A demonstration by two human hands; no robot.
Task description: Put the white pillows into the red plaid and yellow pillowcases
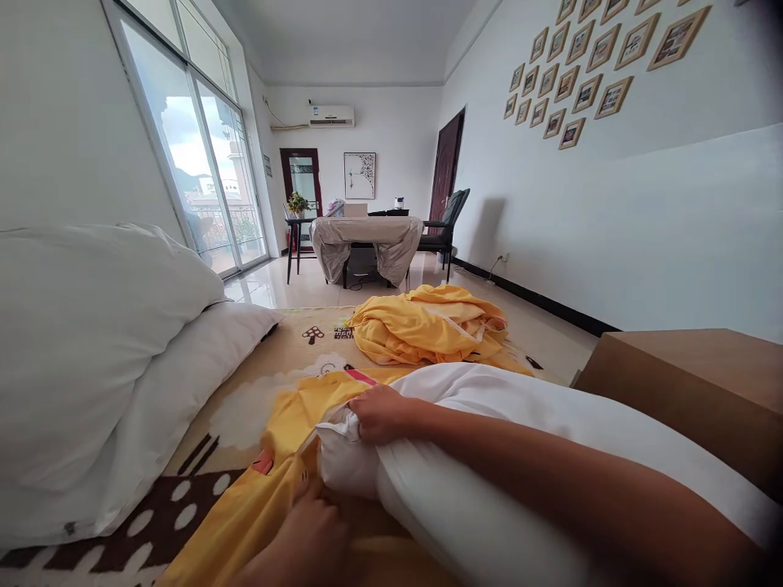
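A white pillow point(483, 497) stretches from the lower middle toward the right edge, its near corner lying at the opening of a yellow pillowcase point(245, 505). My right hand point(380, 414) is closed on that bunched corner, and the forearm crosses over the pillow. Lower down, my left hand point(306, 530) has its fingers curled on the yellow cloth close to the opening; part of it is in shadow. The pillowcase lies flat on the bed, with an orange-red printed patch and a pink strip showing.
Two white pillows point(103, 359) are piled at the left. Crumpled yellow bedding point(422, 326) lies at the far end of the patterned blanket point(245, 408). A cardboard box point(679, 383) stands at the right. Beyond are a covered table point(367, 232) and a black chair point(446, 224).
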